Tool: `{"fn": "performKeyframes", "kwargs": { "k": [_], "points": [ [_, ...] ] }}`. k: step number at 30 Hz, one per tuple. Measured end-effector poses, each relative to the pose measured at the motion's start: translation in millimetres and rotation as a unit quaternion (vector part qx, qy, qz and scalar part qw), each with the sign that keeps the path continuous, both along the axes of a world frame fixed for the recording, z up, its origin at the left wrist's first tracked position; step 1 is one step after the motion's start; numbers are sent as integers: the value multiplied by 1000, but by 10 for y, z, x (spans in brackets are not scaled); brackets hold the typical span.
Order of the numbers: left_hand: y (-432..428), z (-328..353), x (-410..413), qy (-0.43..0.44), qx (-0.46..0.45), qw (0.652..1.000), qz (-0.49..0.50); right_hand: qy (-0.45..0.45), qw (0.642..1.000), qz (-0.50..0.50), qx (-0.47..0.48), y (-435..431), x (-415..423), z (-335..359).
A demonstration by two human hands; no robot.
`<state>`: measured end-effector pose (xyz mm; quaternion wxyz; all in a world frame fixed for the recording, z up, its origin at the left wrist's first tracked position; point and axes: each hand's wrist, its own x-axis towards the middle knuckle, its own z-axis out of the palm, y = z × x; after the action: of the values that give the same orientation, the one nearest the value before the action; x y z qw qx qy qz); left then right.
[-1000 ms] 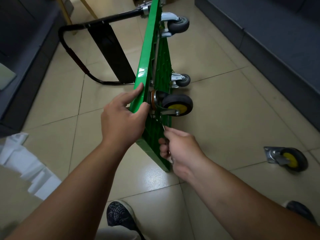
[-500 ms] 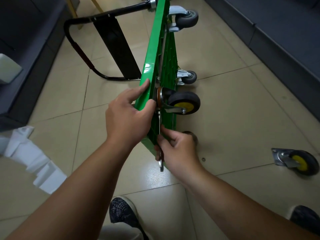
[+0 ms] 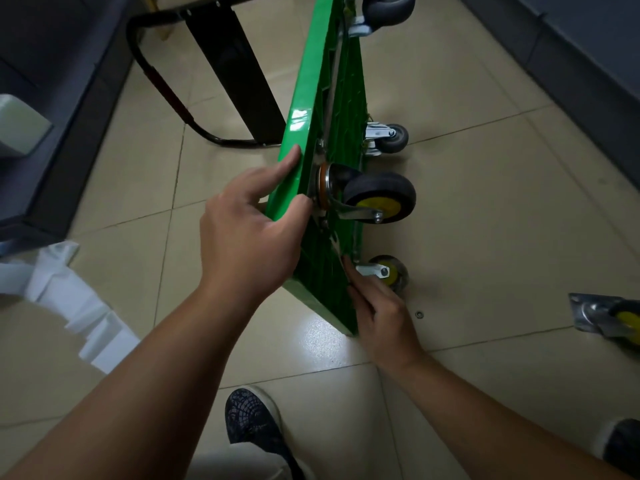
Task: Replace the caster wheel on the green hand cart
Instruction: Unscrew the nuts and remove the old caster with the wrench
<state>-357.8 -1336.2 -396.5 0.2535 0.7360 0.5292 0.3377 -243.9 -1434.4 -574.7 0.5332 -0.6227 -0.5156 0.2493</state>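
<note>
The green hand cart (image 3: pixel 325 109) stands on its side edge on the tiled floor, with its black handle (image 3: pixel 162 84) folded out to the left. A black caster with a yellow hub (image 3: pixel 381 199) sits against the deck's underside. My left hand (image 3: pixel 249 230) grips the deck edge right beside that caster's plate, thumb on the underside. My right hand (image 3: pixel 377 313) is lower, at the deck's bottom corner. It pinches a thin metal tool (image 3: pixel 336 247) that points up toward the plate. Another yellow-hub caster (image 3: pixel 389 273) shows just behind that hand.
A loose yellow-hub caster (image 3: pixel 609 318) lies on the floor at the right, and a small washer (image 3: pixel 419 314) nearer the cart. Two grey casters (image 3: pixel 391 138) sit at the cart's far end. White packing material (image 3: pixel 69 299) lies left. My shoe (image 3: pixel 252 420) is below; dark furniture flanks both sides.
My right hand has slid down the underside with the tool, from just under the caster to the bottom corner. My left hand keeps its grip on the deck edge.
</note>
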Motion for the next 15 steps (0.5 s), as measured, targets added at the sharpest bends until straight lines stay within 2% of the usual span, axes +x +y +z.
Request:
{"fn": "performKeyframes", "kwargs": {
  "k": [3, 6, 9, 12, 15],
  "points": [
    [-22, 8, 21, -5, 4, 1000, 8, 128, 988, -23, -82, -104, 28, 108],
    [-33, 20, 46, -12, 3, 1000, 16, 288, 947, -32, -136, -18, -5, 467],
    [-43, 31, 57, -15, -2, 1000, 24, 406, 898, -33, -164, 93, -6, 917],
    [-48, 39, 57, -14, -4, 1000, 25, 476, 856, -12, -201, 138, 48, 1257],
    [-41, 38, 52, -10, 1, 1000, 26, 485, 849, 28, -206, 151, 79, 1448]
  ]
}}
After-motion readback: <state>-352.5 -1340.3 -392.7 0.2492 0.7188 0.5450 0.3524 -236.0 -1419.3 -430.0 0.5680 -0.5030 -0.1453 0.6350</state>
